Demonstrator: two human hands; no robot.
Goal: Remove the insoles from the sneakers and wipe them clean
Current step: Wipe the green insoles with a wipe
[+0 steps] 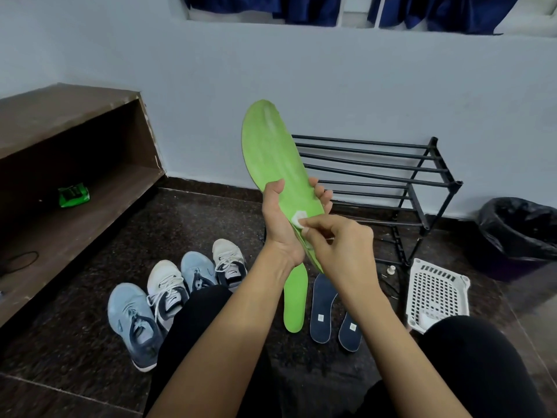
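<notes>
My left hand [281, 218] grips a green insole [272, 152] around its heel half and holds it upright in front of me, toe end up. My right hand [337, 239] pinches at a small white sticker [298, 220] near the insole's heel. A second green insole [295, 300] lies on the floor below, with two dark blue insoles [324, 309] beside it on the right. Several sneakers stand on the floor at the left: two light blue ones [132, 321] and two white ones [167, 292].
A black metal shoe rack [388, 176] stands against the wall behind the insole. A white perforated basket [437, 294] and a bin with a black liner [518, 236] are at the right. A brown wooden shelf [69, 164] with a green packet [73, 194] is at the left.
</notes>
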